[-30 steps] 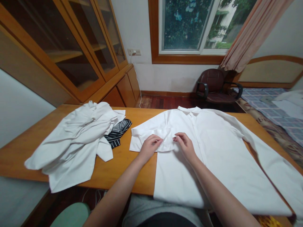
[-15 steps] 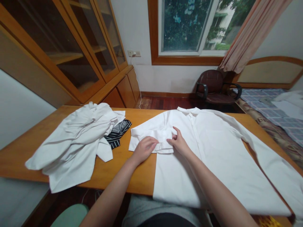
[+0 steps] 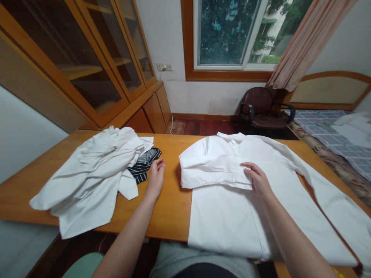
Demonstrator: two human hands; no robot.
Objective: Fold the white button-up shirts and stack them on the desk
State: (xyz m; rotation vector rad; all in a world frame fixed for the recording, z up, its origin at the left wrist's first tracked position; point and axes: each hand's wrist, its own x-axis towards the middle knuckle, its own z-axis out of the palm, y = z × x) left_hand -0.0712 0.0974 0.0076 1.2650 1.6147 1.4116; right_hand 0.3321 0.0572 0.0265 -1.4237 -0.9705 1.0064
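Note:
A white long-sleeved shirt lies spread on the wooden table, its collar at the far side. One sleeve is folded across the shirt's chest towards the right. At that sleeve's cuff end is my right hand, thumb and fingers closed on the fabric. My left hand is off the shirt, over bare wood, its fingers loosely bent and nothing in them. Just left of it sits a black-and-white striped cloth, partly covered by a pile of white garments.
The wooden table spans the view. A glass-fronted cabinet stands at the left, with a green stool below the near edge. Beyond the table are a brown armchair and a bed.
My right hand has drawn the sleeve and its cuff further right across the shirt. The left hand has let go of the sleeve and moved left, near the striped cloth.

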